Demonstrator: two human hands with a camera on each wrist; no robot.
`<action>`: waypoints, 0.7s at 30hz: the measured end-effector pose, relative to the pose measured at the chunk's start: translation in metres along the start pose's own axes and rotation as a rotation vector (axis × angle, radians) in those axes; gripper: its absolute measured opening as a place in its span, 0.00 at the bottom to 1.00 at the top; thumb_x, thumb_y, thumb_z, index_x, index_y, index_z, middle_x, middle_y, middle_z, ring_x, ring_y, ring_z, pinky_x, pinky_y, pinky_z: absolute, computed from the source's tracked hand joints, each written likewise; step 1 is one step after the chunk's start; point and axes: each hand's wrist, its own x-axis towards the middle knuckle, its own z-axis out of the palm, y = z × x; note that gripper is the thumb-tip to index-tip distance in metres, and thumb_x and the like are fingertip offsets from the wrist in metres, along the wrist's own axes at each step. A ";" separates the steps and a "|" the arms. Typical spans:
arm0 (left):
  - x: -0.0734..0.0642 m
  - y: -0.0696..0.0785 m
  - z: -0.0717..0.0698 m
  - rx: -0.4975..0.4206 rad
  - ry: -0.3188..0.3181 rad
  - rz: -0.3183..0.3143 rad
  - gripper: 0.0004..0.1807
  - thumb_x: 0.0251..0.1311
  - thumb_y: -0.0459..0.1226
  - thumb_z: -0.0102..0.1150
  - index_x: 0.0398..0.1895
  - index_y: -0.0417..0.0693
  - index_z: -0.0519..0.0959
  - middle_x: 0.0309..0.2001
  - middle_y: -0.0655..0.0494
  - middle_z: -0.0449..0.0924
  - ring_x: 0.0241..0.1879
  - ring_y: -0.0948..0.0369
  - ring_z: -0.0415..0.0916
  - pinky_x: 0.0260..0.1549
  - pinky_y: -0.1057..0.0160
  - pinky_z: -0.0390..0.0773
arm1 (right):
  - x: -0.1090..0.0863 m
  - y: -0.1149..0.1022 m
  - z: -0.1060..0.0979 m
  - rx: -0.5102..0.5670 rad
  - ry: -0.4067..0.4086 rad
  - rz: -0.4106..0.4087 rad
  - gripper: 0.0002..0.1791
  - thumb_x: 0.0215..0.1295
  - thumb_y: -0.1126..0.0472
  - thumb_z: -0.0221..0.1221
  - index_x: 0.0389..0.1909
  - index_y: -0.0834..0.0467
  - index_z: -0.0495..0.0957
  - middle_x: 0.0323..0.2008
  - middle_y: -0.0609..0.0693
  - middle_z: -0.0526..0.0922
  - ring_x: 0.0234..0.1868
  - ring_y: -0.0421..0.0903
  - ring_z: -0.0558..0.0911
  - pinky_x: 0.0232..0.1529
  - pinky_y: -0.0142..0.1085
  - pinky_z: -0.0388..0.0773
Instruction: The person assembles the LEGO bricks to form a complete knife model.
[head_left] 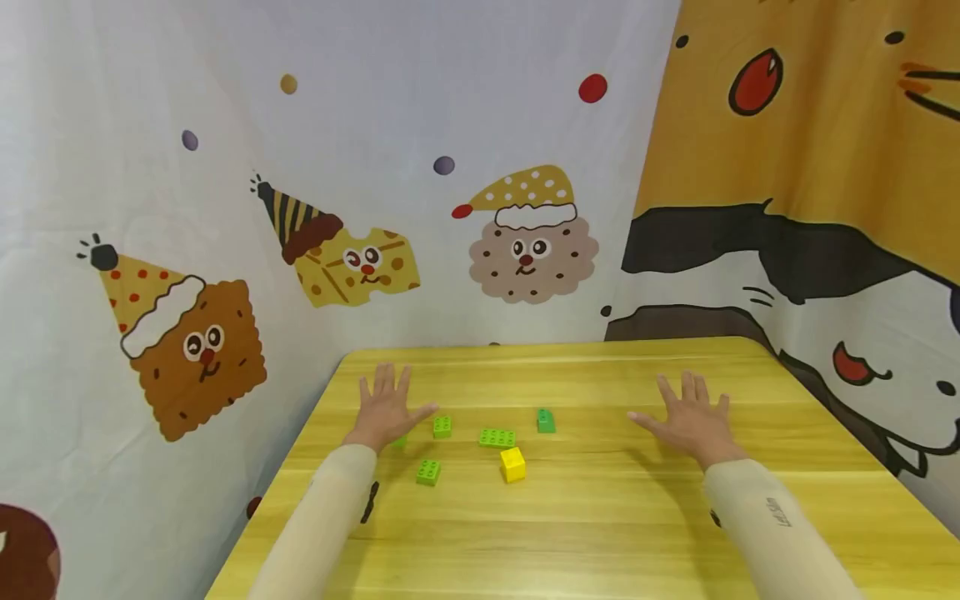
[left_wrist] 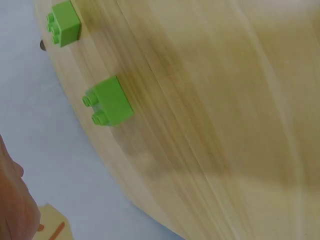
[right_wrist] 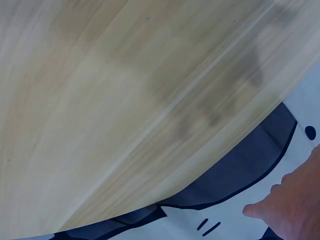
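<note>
My left hand (head_left: 384, 412) is held over the left side of the table with its fingers spread and nothing in its grasp. Partly hidden behind that hand is a light green block (head_left: 400, 441). Close by on its right lie two more small light green blocks, one farther back (head_left: 442, 427) and one nearer (head_left: 428, 472). A longer light green block (head_left: 497, 438), a yellow block (head_left: 513, 466) and a darker green block (head_left: 546, 422) are around the middle. Over the right side, my right hand (head_left: 693, 421) has spread fingers and holds nothing; bare wood lies beneath it.
The wooden table (head_left: 600, 533) has rounded far corners. A white cloth (head_left: 420, 83) printed with cartoon figures hangs behind it and to the left; a large orange and black animal print (head_left: 750, 167) covers the right. Dark straps show under both sleeves.
</note>
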 end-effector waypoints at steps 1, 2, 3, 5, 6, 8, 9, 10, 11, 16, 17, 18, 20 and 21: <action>0.001 0.001 0.000 -0.002 -0.002 0.003 0.55 0.62 0.69 0.48 0.79 0.40 0.48 0.76 0.29 0.37 0.75 0.37 0.31 0.65 0.31 0.30 | 0.001 -0.002 -0.001 0.009 0.001 -0.005 0.59 0.62 0.21 0.44 0.77 0.63 0.47 0.72 0.79 0.35 0.71 0.78 0.38 0.57 0.77 0.27; 0.002 0.002 -0.001 -0.009 -0.004 0.008 0.56 0.62 0.69 0.48 0.79 0.40 0.47 0.76 0.29 0.37 0.75 0.37 0.30 0.65 0.31 0.30 | 0.001 -0.005 -0.001 0.016 0.000 -0.009 0.58 0.63 0.22 0.45 0.77 0.63 0.47 0.72 0.79 0.35 0.71 0.77 0.38 0.57 0.77 0.27; 0.003 0.003 -0.001 -0.013 -0.005 0.016 0.56 0.62 0.70 0.47 0.79 0.40 0.47 0.76 0.30 0.36 0.75 0.37 0.30 0.65 0.31 0.29 | 0.001 -0.008 -0.002 0.023 0.001 -0.013 0.58 0.63 0.22 0.45 0.77 0.63 0.47 0.72 0.79 0.36 0.71 0.77 0.38 0.57 0.77 0.27; 0.005 0.006 -0.002 -0.013 -0.004 0.028 0.56 0.62 0.70 0.47 0.79 0.41 0.47 0.76 0.30 0.37 0.75 0.38 0.30 0.65 0.31 0.29 | 0.000 -0.013 -0.004 0.037 -0.002 -0.015 0.57 0.63 0.23 0.46 0.78 0.63 0.48 0.73 0.78 0.35 0.71 0.77 0.38 0.57 0.77 0.27; 0.006 0.008 -0.003 -0.019 0.000 0.037 0.56 0.62 0.70 0.47 0.79 0.41 0.48 0.76 0.31 0.38 0.75 0.38 0.31 0.65 0.31 0.30 | 0.000 -0.016 -0.005 0.048 0.000 -0.017 0.57 0.64 0.24 0.46 0.77 0.63 0.48 0.73 0.78 0.36 0.71 0.77 0.38 0.57 0.77 0.28; 0.008 0.010 -0.003 -0.024 0.010 0.052 0.55 0.62 0.70 0.47 0.79 0.41 0.48 0.76 0.31 0.39 0.75 0.37 0.33 0.65 0.31 0.30 | 0.001 -0.021 -0.005 0.054 -0.003 -0.024 0.56 0.64 0.24 0.46 0.78 0.63 0.48 0.73 0.77 0.36 0.72 0.76 0.38 0.58 0.77 0.28; 0.009 0.012 -0.003 -0.028 0.017 0.056 0.55 0.62 0.70 0.48 0.79 0.41 0.48 0.76 0.31 0.39 0.75 0.38 0.33 0.66 0.31 0.31 | 0.002 -0.023 -0.006 0.059 -0.003 -0.027 0.56 0.65 0.24 0.47 0.78 0.63 0.48 0.73 0.77 0.36 0.72 0.76 0.39 0.58 0.77 0.28; 0.010 0.013 -0.003 -0.025 0.021 0.060 0.55 0.62 0.70 0.48 0.79 0.41 0.49 0.76 0.31 0.40 0.75 0.38 0.34 0.66 0.31 0.31 | 0.002 -0.026 -0.006 0.059 -0.004 -0.029 0.56 0.65 0.24 0.46 0.78 0.63 0.48 0.73 0.77 0.37 0.72 0.76 0.39 0.58 0.76 0.28; 0.011 0.015 -0.003 -0.030 0.022 0.065 0.55 0.62 0.69 0.48 0.79 0.41 0.49 0.76 0.31 0.40 0.75 0.38 0.33 0.66 0.31 0.31 | 0.003 -0.028 -0.006 0.065 0.000 -0.034 0.55 0.65 0.25 0.47 0.78 0.63 0.48 0.73 0.77 0.37 0.72 0.76 0.39 0.58 0.76 0.28; 0.016 0.022 -0.006 -0.033 0.010 0.065 0.55 0.62 0.70 0.48 0.79 0.42 0.48 0.76 0.32 0.39 0.76 0.38 0.32 0.66 0.32 0.30 | 0.008 -0.038 -0.005 0.083 0.018 -0.062 0.53 0.67 0.27 0.47 0.77 0.63 0.49 0.73 0.76 0.39 0.72 0.75 0.40 0.58 0.77 0.30; 0.016 0.024 -0.006 -0.037 0.007 0.064 0.55 0.62 0.70 0.48 0.79 0.42 0.49 0.77 0.32 0.39 0.76 0.39 0.32 0.66 0.32 0.29 | 0.009 -0.040 -0.004 0.087 0.018 -0.068 0.53 0.67 0.27 0.47 0.77 0.62 0.49 0.74 0.75 0.38 0.72 0.75 0.40 0.59 0.76 0.31; 0.017 0.025 -0.007 -0.038 0.004 0.059 0.55 0.62 0.70 0.47 0.79 0.43 0.49 0.77 0.33 0.38 0.76 0.39 0.32 0.66 0.32 0.29 | 0.010 -0.042 -0.004 0.091 0.019 -0.075 0.53 0.67 0.27 0.46 0.77 0.62 0.49 0.74 0.75 0.39 0.72 0.75 0.40 0.59 0.76 0.31; 0.019 0.028 -0.008 -0.051 -0.003 0.054 0.55 0.61 0.71 0.46 0.79 0.44 0.48 0.77 0.34 0.38 0.76 0.41 0.31 0.66 0.34 0.28 | 0.012 -0.047 -0.003 0.107 0.014 -0.084 0.53 0.67 0.27 0.46 0.78 0.62 0.49 0.74 0.74 0.39 0.73 0.74 0.40 0.60 0.76 0.32; 0.019 0.029 -0.009 -0.063 -0.010 0.053 0.55 0.62 0.71 0.46 0.79 0.43 0.48 0.77 0.34 0.37 0.76 0.41 0.31 0.67 0.34 0.27 | 0.012 -0.050 -0.004 0.118 0.010 -0.087 0.53 0.67 0.27 0.46 0.78 0.62 0.49 0.74 0.73 0.39 0.73 0.74 0.40 0.60 0.76 0.32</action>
